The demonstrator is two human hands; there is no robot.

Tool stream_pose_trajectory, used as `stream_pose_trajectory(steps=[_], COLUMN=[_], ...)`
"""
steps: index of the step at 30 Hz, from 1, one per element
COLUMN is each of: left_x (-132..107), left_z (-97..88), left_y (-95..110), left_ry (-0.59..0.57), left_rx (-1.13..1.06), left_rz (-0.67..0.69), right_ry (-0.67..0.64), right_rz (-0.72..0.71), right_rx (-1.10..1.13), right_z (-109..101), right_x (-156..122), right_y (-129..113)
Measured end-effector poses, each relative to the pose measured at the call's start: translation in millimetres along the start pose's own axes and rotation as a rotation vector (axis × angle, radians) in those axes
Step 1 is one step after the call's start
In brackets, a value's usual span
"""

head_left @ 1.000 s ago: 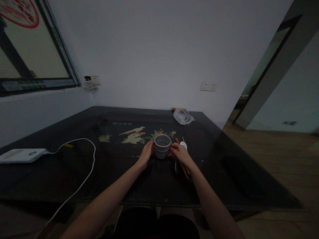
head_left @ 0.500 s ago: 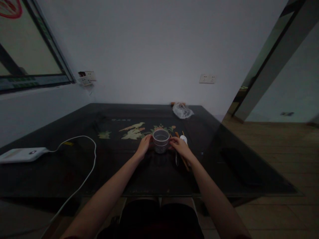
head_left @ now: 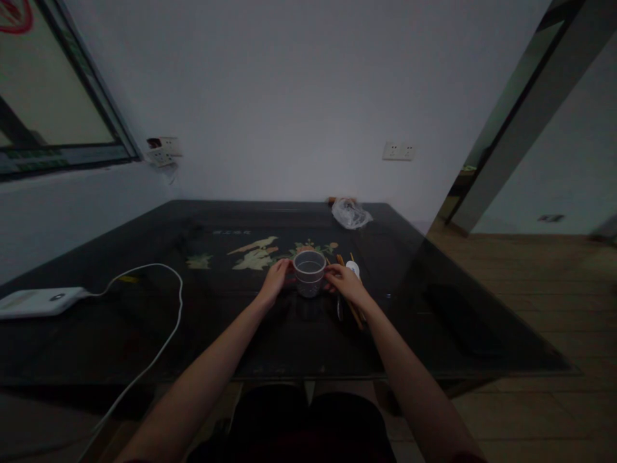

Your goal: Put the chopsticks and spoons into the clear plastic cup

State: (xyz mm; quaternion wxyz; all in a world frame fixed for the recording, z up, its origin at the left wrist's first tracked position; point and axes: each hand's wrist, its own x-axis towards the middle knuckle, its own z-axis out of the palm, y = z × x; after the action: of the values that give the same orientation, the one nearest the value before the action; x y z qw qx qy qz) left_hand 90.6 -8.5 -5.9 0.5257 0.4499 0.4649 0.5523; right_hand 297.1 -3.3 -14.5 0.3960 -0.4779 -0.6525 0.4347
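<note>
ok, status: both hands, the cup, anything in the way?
Left hand and right hand on grey cup, either side. Cup upright. Wooden sticks near right hand, partly hidden by it; plastic bag farther back.

view: tilted sl. dn vs 1s ago | red ring (head_left: 14, 15): more cropped

Dim light on a pale wall (head_left: 270, 96) with wall sockets (head_left: 399, 151); a dark-framed window (head_left: 53, 96) at left — and a glossy black worktop (head_left: 299, 347) against the wall, wood-plank floor (head_left: 535, 276) to the right.
</note>
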Motion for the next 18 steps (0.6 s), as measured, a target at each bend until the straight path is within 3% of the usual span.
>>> stream_pose_trajectory(steps=[18], left_x=[3.6], left_z=[-1.1], left_y=[-0.5], left_ry=[0.002], left_rx=[-0.006], left_rz=[-0.031], right_ry=[-0.026], right_rz=[0.079], right_rx=[0.085], right_z=[-0.4], right_x=[-2.2], right_y=[-5.5])
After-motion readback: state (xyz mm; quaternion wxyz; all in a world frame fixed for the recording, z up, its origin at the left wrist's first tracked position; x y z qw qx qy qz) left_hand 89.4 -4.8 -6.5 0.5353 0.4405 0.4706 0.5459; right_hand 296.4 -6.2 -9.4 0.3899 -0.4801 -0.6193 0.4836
